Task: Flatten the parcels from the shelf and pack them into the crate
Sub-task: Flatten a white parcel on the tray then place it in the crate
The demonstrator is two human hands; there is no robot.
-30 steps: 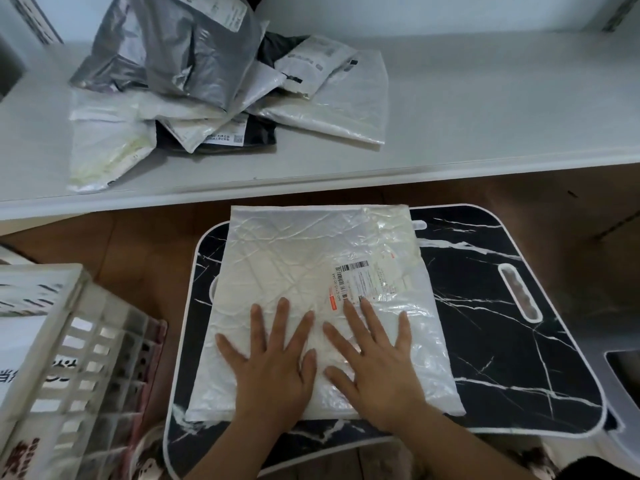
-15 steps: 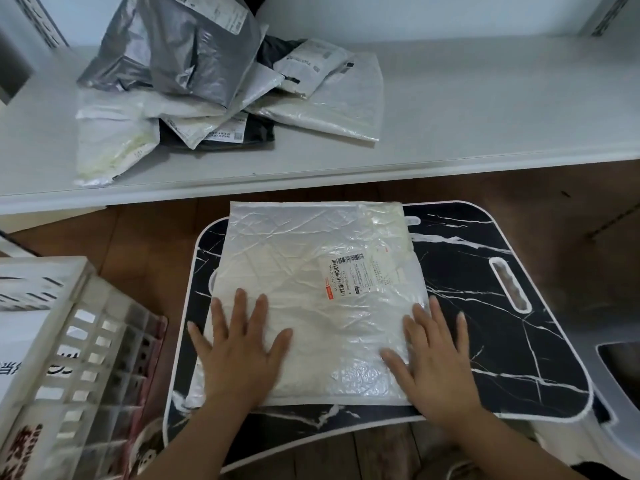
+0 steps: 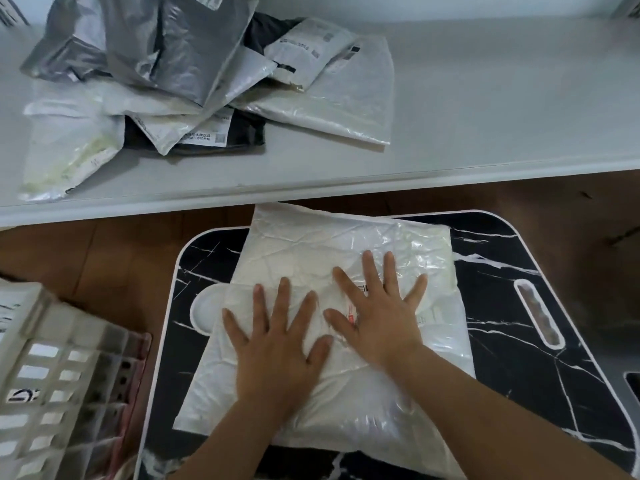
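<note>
A large white crinkled parcel (image 3: 346, 247) lies flat on the black marble-patterned lap table (image 3: 519, 306). My left hand (image 3: 277, 344) presses palm-down on its middle, fingers spread. Beside it, my right hand (image 3: 381, 313) presses flat too, covering most of the shipping label (image 3: 429, 311). Neither hand grips anything. A heap of grey, white and black parcels (image 3: 180, 74) sits on the white shelf (image 3: 502, 109) behind. The white slatted crate (image 3: 52, 382) stands at the lower left.
Brown wooden floor (image 3: 104, 258) shows between shelf, crate and lap table. The lap table has a slot handle (image 3: 538, 315) on its right and a round recess (image 3: 207, 310) on its left, partly under the parcel. A grey object edge (image 3: 630, 382) sits far right.
Both hands slid from the parcel's outer lower edges back to its middle and further up. The right hand now covers the label. The view shifted closer and downward.
</note>
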